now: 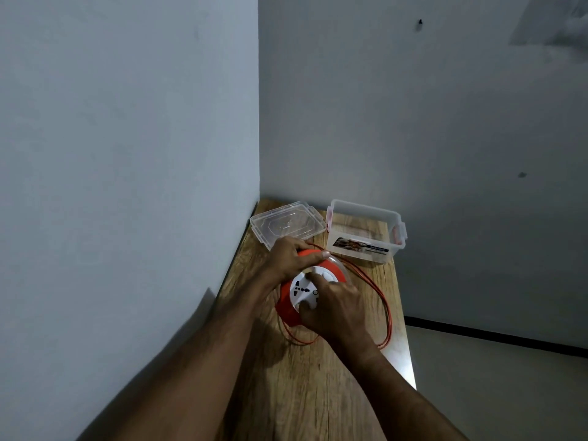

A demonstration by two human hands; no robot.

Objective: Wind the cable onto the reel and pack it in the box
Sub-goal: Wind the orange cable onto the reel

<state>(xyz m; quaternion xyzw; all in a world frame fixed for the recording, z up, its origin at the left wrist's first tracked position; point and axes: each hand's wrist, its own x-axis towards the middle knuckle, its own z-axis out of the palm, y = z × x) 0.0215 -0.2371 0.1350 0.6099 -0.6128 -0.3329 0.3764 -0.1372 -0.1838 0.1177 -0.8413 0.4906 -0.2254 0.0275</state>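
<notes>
**Both hands on the reel, cable loose on the table**

My right hand (pixel 337 308) sits on the near side of the orange reel (pixel 288 308), fingers curled over its white socket face (pixel 302 291), thumb at the face's near edge. My left hand (pixel 291 254) grips the reel's far rim, its thumb lying along the top edge. The two hands are apart from each other, each clamped on the reel from an opposite side, and the reel rests on the wooden table (pixel 305 393).

The orange cable (pixel 386 308) is only partly wound. It lies in long loose loops on the tabletop to the right of the reel, sweeping out toward the table's right edge, with a smaller loop showing under the reel on the near side.

Beyond the reel, the clear plastic lid (pixel 286 222) lies flat near the left wall, just behind my left hand. To its right stands the open clear box (pixel 366 230), a printed label on its near wall and reddish clips at its ends. It is apart from the reel, with nothing of the cable inside it. Grey walls meet in the corner behind the table.
</notes>
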